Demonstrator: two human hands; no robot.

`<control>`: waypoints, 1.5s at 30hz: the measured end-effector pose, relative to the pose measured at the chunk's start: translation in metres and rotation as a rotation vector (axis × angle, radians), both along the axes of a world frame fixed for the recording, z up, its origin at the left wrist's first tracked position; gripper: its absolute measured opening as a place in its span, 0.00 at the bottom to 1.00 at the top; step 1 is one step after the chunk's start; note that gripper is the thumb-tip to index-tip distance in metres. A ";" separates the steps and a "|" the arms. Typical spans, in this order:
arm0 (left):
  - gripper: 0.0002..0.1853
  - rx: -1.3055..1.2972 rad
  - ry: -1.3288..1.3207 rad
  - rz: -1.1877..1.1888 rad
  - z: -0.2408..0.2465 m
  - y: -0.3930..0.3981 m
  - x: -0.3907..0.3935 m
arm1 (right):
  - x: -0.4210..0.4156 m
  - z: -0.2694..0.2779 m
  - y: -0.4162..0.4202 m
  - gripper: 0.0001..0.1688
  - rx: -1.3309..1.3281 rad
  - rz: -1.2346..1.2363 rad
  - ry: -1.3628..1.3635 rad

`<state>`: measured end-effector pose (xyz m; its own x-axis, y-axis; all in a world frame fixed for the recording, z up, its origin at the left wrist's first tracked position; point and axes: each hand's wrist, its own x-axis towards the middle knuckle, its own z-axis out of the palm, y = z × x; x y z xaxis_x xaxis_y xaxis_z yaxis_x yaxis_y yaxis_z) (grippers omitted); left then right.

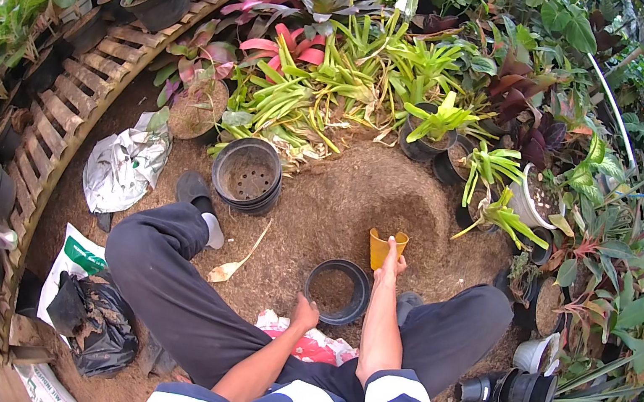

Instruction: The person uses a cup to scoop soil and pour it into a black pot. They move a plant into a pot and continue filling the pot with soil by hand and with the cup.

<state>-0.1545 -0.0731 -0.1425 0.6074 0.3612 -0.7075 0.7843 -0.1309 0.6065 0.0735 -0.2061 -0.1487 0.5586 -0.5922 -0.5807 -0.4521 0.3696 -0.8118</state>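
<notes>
My right hand point(391, 262) grips a yellow plastic cup-like scoop point(385, 249) over the mound of brown soil or growing medium point(375, 191). Between my legs stands a round black plastic pot point(363, 284) with brown medium inside. At its left rim is my left hand point(305, 313), with its fingers at the pot's side; whether they grip it is not clear. Ahead and to the left sits a stack of black pots point(246, 175) with drainage holes in the top one. Uprooted green plants point(316, 85) lie heaped beyond the mound.
A slatted wooden bench point(87, 78) with potted plants curves along the left. White plastic bags point(127, 165) and a black plastic bag point(104, 337) lie on that side. At the right are a white pot point(536, 198), black nursery pots point(523, 390) and dense foliage.
</notes>
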 end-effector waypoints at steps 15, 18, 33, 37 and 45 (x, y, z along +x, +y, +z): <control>0.32 0.009 -0.021 -0.011 -0.023 -0.002 -0.002 | 0.006 0.040 -0.027 0.48 0.444 0.295 -0.263; 0.31 -0.025 -0.004 0.013 -0.008 -0.001 0.000 | 0.000 0.050 -0.029 0.46 0.333 0.312 -0.217; 0.26 0.069 0.059 -0.007 -0.010 -0.014 0.007 | -0.003 0.154 -0.080 0.54 -0.215 1.201 -0.153; 0.26 0.090 0.027 0.030 -0.021 -0.017 0.008 | -0.010 0.173 -0.067 0.53 -0.209 1.610 -0.152; 0.26 0.164 0.092 -0.069 0.034 -0.016 0.011 | -0.030 0.186 -0.027 0.59 -0.738 1.817 0.101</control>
